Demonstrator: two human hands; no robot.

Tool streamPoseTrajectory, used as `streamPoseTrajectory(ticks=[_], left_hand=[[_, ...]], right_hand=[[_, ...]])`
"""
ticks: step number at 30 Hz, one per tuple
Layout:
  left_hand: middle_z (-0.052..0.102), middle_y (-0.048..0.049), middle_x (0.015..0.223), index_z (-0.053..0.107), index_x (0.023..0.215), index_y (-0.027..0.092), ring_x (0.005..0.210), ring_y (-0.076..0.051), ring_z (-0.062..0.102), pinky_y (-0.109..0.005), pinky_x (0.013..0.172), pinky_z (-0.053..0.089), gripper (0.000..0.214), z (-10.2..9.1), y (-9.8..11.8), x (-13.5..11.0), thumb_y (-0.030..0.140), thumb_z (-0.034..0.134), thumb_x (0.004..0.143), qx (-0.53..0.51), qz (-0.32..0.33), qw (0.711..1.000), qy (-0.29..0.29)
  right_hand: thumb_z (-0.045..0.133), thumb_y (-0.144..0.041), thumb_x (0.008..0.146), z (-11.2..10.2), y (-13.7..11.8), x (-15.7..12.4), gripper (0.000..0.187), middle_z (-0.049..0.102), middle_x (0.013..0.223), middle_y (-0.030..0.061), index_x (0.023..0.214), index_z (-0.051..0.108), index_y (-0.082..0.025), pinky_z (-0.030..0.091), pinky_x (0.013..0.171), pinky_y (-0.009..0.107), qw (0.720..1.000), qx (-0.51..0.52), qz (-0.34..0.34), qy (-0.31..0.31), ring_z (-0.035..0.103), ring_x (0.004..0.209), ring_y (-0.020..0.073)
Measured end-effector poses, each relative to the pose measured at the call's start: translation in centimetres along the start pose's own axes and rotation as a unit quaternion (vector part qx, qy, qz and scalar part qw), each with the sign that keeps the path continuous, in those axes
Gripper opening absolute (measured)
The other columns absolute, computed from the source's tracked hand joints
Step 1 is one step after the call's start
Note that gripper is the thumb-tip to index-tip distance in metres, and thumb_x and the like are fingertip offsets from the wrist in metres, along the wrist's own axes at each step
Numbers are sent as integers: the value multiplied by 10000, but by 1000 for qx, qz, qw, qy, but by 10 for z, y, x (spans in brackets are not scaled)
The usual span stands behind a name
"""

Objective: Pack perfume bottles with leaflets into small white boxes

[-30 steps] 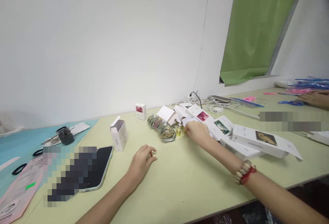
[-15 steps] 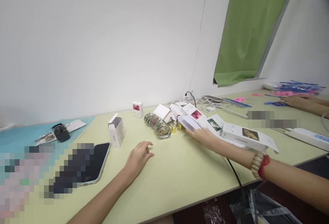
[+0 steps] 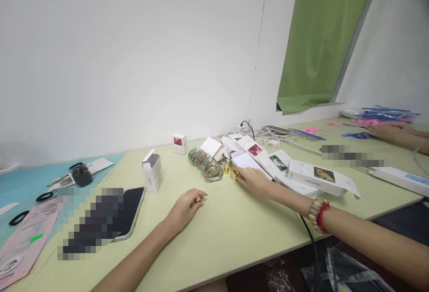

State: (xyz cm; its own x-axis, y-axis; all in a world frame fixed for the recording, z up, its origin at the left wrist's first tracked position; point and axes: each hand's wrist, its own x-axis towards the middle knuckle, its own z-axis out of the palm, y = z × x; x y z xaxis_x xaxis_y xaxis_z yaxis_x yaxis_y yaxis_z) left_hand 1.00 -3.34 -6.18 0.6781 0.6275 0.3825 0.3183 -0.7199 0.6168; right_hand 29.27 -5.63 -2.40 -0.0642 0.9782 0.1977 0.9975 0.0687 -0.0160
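My left hand (image 3: 185, 207) rests on the pale green table (image 3: 234, 234), fingers loosely curled and holding nothing. My right hand (image 3: 252, 179), with a bead bracelet and a red cord at the wrist, reaches to the small gold caps (image 3: 229, 168) and its fingertips touch one of them. Just left of the caps lies a row of round glass bottles (image 3: 205, 163). Flat white cartons with flower pictures (image 3: 268, 160) are spread behind my right hand. A small white box (image 3: 153, 173) stands open near my left hand.
A phone (image 3: 129, 211) lies at the left beside a blue mat (image 3: 40, 180) with a dark jar (image 3: 82, 174) and black hair ties. A closed small box (image 3: 179, 143), cables and a charger sit by the wall. Another person's hands (image 3: 392, 132) work at far right.
My right hand let go of a flat white carton and slid left to the gold caps. My left hand barely shifted.
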Motion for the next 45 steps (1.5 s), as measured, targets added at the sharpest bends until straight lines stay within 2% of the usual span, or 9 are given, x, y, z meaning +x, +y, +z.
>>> streamPoseTrajectory(ticks=[6,10,15,20,25,28,33,39,45], left_hand=[[602,-41,950,566,973,207,809,-130,586,-243,649,468,193,0,3,3,267,475,814,-76,-24,993,89],[606,-39,900,556,941,185,750,-128,572,-242,608,453,196,-4,3,6,297,456,815,-64,-96,977,181],[604,-38,894,537,957,180,732,-128,569,-242,593,442,197,-4,1,7,274,438,815,-54,-107,978,173],[584,-36,905,518,988,199,821,-160,563,-311,729,444,203,-5,-3,3,221,408,819,81,-49,982,162],[559,-40,997,513,1021,220,917,-184,538,-363,820,403,243,-8,0,-2,175,402,809,213,8,975,60],[568,-44,1004,519,1008,218,951,-190,531,-365,842,380,235,-13,1,-1,163,413,807,262,12,962,72],[566,-48,1133,509,1068,245,1116,-208,460,-383,941,276,267,-38,-6,2,148,413,838,351,46,904,240],[280,-153,1386,175,1338,213,1274,-282,275,-458,1006,226,709,-61,-3,3,310,571,759,288,-74,799,523],[439,-146,1256,122,1309,238,1141,-290,445,-518,960,267,794,-54,-23,7,450,593,706,55,-292,806,513]], right_hand=[[439,-196,793,0,-17,-3,443,628,1044,70,1235,478,-202,416,720,272,989,132,-19,67,591,894,197],[447,-316,838,-4,-56,-17,394,546,1187,46,1226,496,-275,444,715,278,971,174,-161,22,598,794,148],[349,-366,897,12,-92,-24,386,512,1238,25,1269,446,-329,436,795,321,952,122,-281,16,467,1092,203],[306,-294,913,28,-86,-24,359,567,1160,33,1196,522,-258,451,784,312,960,82,-264,52,482,1034,180],[346,-269,881,32,-47,-24,355,558,1144,88,1164,546,-193,446,836,366,977,62,-183,89,490,1039,210],[334,-235,867,36,-26,-20,341,535,1141,91,1089,592,-214,466,792,353,984,61,-119,115,506,1026,210],[307,-205,851,46,-13,-9,358,510,1127,78,1070,588,-234,491,684,315,990,67,-48,112,582,844,163],[326,-186,825,55,-11,-4,399,478,1245,84,1179,510,-190,457,872,320,986,85,-54,135,515,1079,185],[313,-85,780,48,-16,-10,499,503,1241,55,1237,459,-221,438,891,335,976,76,-105,176,486,1116,174]])
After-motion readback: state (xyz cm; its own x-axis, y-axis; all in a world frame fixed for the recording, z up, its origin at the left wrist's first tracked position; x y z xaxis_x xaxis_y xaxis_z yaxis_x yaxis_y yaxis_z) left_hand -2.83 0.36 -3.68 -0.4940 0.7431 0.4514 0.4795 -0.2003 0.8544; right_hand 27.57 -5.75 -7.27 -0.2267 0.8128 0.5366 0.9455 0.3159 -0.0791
